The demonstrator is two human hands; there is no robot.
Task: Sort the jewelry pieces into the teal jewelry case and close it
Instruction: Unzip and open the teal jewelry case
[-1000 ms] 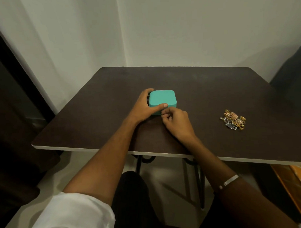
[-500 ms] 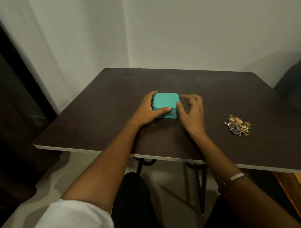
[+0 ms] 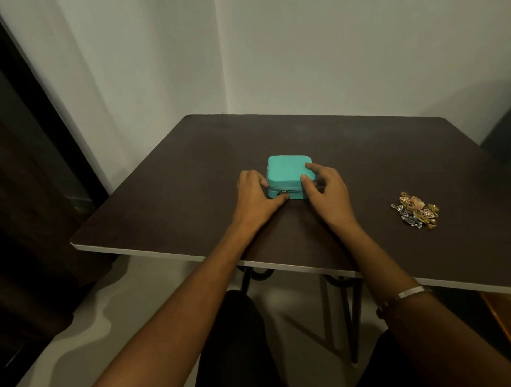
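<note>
Hidden: the inside of the small teal fabric jewelry case with rounded corners (image 3: 287,175) cannot be seen, as its lid is down; the far fingers of the left hand (image 3: 256,197) are behind the case's left wall; the heap's separate pieces are too small to tell apart.
Case: sits on the dark brown surface (image 3: 333,144), right between the two hands, with the zip line along its near wall.
Left grip: pressed against the case's near-left corner, thumb at the dark zip pull (image 3: 283,192); whether it pinches the pull I cannot tell.
Right grip: the right hand (image 3: 325,191) rests on the case's right side, thumb and forefinger flat on the lid, steadying it, fingers loose and not clenched.
Jewelry: a tangled heap of gold and silver jewelry pieces (image 3: 416,210) lies on the surface well off to the right of the right grip, untouched.
Wrist: a pale band (image 3: 411,291) on the right forearm.
Change: half a second ago the right fingers hovered spread beside the case; now they are on its lid, and the left thumb has slid down to the zip.
</note>
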